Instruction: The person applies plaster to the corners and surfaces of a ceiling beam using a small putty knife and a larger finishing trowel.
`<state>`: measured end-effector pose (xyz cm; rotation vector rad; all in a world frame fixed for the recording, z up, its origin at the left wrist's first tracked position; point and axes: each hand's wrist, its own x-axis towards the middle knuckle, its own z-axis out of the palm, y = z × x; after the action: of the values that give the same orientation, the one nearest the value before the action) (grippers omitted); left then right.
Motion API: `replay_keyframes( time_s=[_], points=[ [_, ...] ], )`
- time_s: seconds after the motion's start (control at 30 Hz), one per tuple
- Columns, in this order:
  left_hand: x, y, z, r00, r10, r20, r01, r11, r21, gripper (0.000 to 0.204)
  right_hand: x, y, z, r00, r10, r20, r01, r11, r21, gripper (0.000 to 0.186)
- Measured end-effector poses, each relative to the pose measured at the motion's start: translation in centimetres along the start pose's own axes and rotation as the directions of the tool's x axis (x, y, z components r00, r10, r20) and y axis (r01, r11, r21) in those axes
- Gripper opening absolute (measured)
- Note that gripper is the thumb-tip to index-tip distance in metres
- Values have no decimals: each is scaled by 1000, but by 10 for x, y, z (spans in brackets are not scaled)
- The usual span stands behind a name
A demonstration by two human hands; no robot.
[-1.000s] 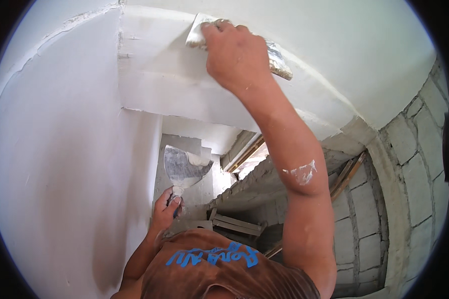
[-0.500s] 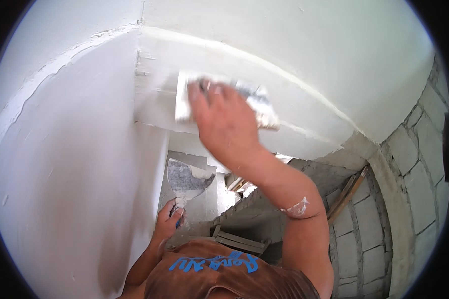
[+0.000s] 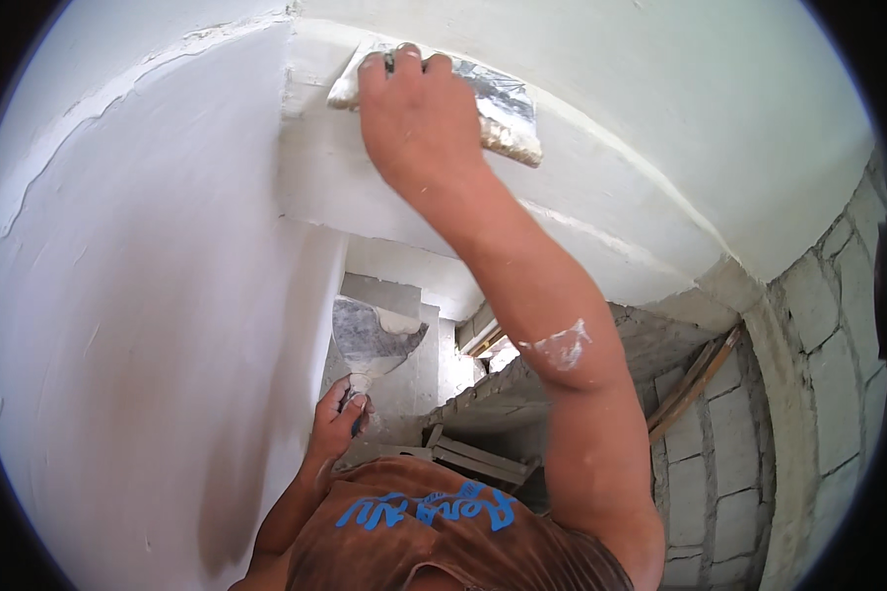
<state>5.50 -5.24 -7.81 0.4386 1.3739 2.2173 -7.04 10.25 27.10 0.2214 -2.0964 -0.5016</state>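
My right hand [image 3: 419,123] is closed on the handle of a wide, rectangular plastering trowel [image 3: 511,103]. Its blade lies against the pale plastered beam [image 3: 384,167], close to the ridge below the upper surface. White plaster clings to the blade and its near edge looks crusted. Lower down, my left hand [image 3: 335,424] grips a putty knife [image 3: 365,340] by its handle, blade upward. A lump of off-white putty [image 3: 401,322] sits on the knife's right upper corner. A white smear [image 3: 562,347] marks my right forearm near the elbow.
A smooth white wall [image 3: 138,315] rises close on my left. On the right stands a grey block wall [image 3: 734,458] with wooden strips [image 3: 695,384] leaning there. A wooden frame [image 3: 480,461] is below, beyond my shirt.
My right hand has swept the trowel upward across the beam, toward its upper edge. The left hand and putty knife have stayed almost in place.
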Motion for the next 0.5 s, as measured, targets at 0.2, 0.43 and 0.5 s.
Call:
replay_keyframes(
  time_s=[0.2, 0.43, 0.5],
  points=[
    [-1, 7, -1, 999, 23, 25, -23, 1000, 3, 38, -40, -45, 3, 1000, -24, 14, 24, 999, 32, 30],
    [-6, 2, -9, 999, -10, -43, 14, 997, 79, 33, -110, -51, -52, 960, -181, 213, 42, 846, 531, 47],
    [-3, -5, -16, 999, -29, -25, 31, 997, 76, 32, -121, -30, -67, 967, -165, 193, 28, 824, 567, 52]
  ],
)
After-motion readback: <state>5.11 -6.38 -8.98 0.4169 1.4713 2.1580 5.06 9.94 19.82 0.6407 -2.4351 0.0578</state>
